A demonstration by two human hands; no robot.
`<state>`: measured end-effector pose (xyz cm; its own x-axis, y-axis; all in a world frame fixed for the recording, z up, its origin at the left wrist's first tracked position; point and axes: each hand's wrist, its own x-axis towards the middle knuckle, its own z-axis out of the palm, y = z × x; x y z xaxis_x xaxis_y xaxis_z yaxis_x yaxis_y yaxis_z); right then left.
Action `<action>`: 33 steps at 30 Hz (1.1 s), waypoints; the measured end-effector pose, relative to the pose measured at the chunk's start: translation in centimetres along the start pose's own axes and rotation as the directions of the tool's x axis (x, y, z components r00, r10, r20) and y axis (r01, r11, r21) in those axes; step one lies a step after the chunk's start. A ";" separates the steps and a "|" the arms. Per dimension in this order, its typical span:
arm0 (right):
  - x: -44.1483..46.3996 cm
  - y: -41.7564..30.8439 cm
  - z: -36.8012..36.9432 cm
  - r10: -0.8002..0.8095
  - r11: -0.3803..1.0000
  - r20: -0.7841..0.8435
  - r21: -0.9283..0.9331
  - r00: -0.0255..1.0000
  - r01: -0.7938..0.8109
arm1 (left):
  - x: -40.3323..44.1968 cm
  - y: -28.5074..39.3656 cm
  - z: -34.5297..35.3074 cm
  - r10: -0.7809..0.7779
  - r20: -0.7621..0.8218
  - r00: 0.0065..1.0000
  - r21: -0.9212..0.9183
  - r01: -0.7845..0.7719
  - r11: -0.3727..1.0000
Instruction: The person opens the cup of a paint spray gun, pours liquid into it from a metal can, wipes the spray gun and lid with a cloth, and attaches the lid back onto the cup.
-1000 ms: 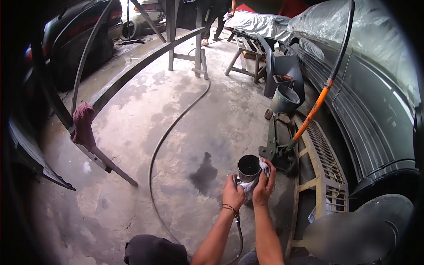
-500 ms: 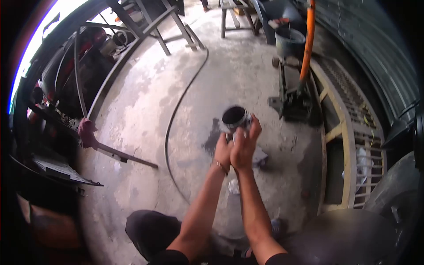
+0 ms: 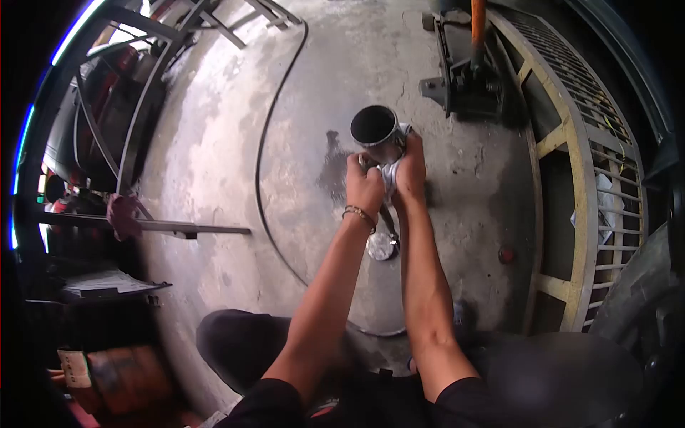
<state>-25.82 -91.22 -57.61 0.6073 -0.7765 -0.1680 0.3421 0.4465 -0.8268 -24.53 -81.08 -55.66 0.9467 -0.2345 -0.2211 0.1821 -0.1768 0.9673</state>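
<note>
- Your hands had parted a little: half a second earlier they pressed close together, and now a gap showed between the wrists, with the dark cup [image 3: 374,128] between and just beyond them.
- Your right hand [image 3: 412,167] was curled along the cup's right side, pale cloth [image 3: 389,173] bunched between palm and wall; some of its fingers were hidden.
- Your left hand [image 3: 365,187] was closed low at the cup's near left side, thumb uppermost. Whether it gripped the cup's own wall or a part beneath it, you couldn't be told for sure.
- The cup was off the floor, its open mouth tipped up towards you and its inside black. For the handling, that seemed to mean the cup was steadied from two sides, leaving neither hand free.
- Your view had tipped downward too: the bucket and the other person, visible a second ago, were gone from sight.
- The jack [image 3: 474,82] with its orange handle [image 3: 478,32] stood well beyond your right hand, near the slatted frame [image 3: 584,228].
- A black hose [image 3: 258,164] curved over the floor to the left, and a pale disc [image 3: 380,247] showed below, between your forearms.
</note>
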 end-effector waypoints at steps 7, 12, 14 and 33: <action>-4.6 -5.8 -0.9 -0.504 0.734 0.075 -0.488 0.861 0.472 | -1.3 -1.3 4.8 0.121 0.081 0.989 0.051 -0.125 0.991; 0.3 -5.3 -5.4 0.198 0.979 -0.095 0.062 0.976 -0.193 | -3.2 -2.6 4.9 0.282 0.062 0.957 0.055 -0.285 0.957; 1.0 -6.6 -5.2 0.370 0.928 -0.175 0.115 0.913 -0.354 | -4.2 -3.1 4.6 0.294 0.097 0.951 0.019 -0.297 0.955; 0.6 -29.5 -2.0 0.069 0.523 0.025 -0.852 0.997 -0.015 | 0.6 -10.6 7.0 -0.243 -0.295 0.924 -0.035 0.243 0.969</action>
<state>-36.97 -105.76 -34.40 0.6474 -0.7323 -0.2112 -0.4408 -0.1338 -0.8876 -27.74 -86.03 -66.87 0.9090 0.1082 -0.4024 0.4163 -0.1949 0.8881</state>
